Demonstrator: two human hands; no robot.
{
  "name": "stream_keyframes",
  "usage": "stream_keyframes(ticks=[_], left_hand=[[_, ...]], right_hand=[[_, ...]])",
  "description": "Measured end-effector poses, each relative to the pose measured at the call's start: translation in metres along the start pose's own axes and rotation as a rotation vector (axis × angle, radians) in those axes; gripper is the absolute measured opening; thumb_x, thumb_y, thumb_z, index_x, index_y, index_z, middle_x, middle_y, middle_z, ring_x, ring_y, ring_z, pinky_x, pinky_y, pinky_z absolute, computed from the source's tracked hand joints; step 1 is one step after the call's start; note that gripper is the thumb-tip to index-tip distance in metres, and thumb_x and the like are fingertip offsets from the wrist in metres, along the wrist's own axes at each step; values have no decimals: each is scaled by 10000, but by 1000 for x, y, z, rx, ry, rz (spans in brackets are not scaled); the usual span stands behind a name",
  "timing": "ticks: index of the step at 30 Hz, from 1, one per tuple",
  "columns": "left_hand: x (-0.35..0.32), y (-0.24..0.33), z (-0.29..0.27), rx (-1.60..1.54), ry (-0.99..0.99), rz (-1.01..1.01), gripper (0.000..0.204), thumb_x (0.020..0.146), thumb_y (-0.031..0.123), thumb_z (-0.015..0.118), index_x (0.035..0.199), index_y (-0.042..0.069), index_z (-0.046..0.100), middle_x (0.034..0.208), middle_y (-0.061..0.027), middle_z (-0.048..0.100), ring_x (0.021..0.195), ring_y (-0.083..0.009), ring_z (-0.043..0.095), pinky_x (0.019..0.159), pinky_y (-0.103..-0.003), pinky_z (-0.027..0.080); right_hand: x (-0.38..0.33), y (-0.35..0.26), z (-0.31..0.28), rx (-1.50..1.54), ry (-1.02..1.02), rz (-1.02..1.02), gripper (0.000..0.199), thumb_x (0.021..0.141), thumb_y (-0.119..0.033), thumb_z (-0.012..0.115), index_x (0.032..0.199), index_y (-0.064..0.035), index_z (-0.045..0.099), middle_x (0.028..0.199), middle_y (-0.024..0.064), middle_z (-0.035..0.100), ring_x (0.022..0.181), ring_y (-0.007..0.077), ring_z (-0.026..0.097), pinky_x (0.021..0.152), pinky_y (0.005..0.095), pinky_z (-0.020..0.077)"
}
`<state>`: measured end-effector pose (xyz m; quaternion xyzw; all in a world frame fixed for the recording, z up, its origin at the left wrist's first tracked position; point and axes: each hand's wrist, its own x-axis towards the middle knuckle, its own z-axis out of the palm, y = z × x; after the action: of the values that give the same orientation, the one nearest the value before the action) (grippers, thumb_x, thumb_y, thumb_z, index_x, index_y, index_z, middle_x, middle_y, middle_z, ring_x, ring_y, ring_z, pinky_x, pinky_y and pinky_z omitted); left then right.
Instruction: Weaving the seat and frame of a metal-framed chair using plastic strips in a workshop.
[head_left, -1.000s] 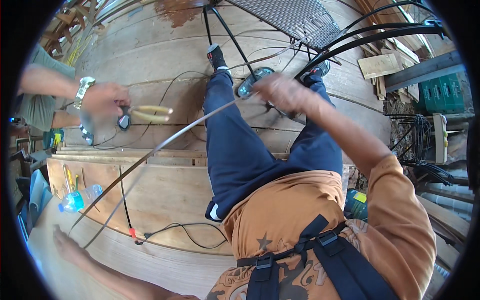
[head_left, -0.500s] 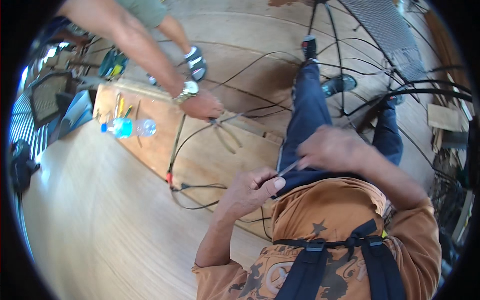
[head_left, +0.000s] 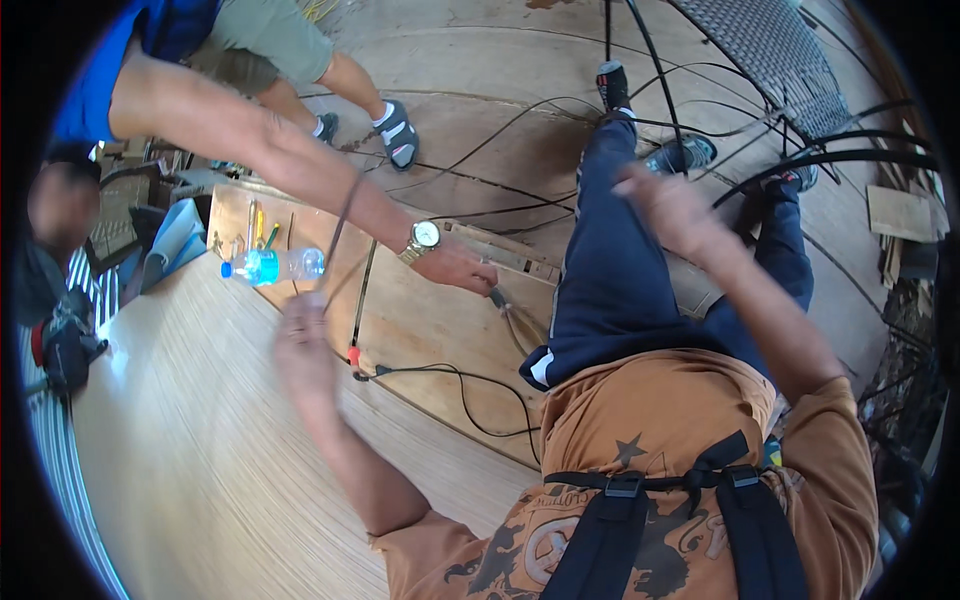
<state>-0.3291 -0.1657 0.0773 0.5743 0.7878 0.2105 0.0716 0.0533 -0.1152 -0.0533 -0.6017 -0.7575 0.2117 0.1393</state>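
Note:
My left hand [head_left: 305,345] is raised over the pale wooden board [head_left: 200,450], blurred by motion. Its fingers are closed on a thin dark wire [head_left: 342,230] that runs up and away from it. Out over my right knee my right hand [head_left: 668,205] is also blurred, and I cannot make out whether it holds anything. A co-worker's hand [head_left: 455,268] with a wristwatch reaches in from the upper left. It presses a small tool [head_left: 497,296] onto the brown plywood panel [head_left: 420,320] between my hands.
A clear water bottle [head_left: 272,266] and several hand tools [head_left: 255,225] lie at the panel's left end. A black cable [head_left: 450,385] with a red fitting [head_left: 353,356] crosses the panel. Black metal frames with a woven seat [head_left: 780,60] stand at the upper right, with the co-worker's sandalled feet [head_left: 395,135] behind.
My hands have parted: the left swung out to the left with the wire, the right lifted toward my knee. The co-worker's hand has shifted right along the panel.

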Motion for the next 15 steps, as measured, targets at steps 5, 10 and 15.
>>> stream_keyframes(ticks=[5, 10, 15], left_hand=[[-52, 23, 140, 62, -502, 28, 313, 833, 339, 542, 933, 43, 551, 891, -184, 611, 843, -378, 578, 740, -446, 445], [-87, -5, 246, 172, -360, -160, 380, 791, 329, 582, 1016, 37, 494, 1017, -189, 576, 903, -357, 568, 764, -443, 436], [-79, -12, 267, 80, -296, -142, 332, 767, 248, 543, 995, 7, 531, 1034, -220, 555, 913, -366, 562, 799, -439, 430]], right_hand=[[10, -66, 9, 113, -9, -75, 289, 887, -249, 472, 1103, -56, 465, 972, 166, 592, 950, 321, 547, 811, 419, 420], [-12, -56, -8, -210, 387, -104, 584, 765, -225, 619, 1281, -81, 386, 1292, 111, 412, 1223, 335, 342, 973, 460, 303], [-40, -17, 15, 480, 21, -42, 339, 810, -228, 571, 1091, -45, 522, 1000, 159, 585, 944, 322, 565, 826, 400, 437]])
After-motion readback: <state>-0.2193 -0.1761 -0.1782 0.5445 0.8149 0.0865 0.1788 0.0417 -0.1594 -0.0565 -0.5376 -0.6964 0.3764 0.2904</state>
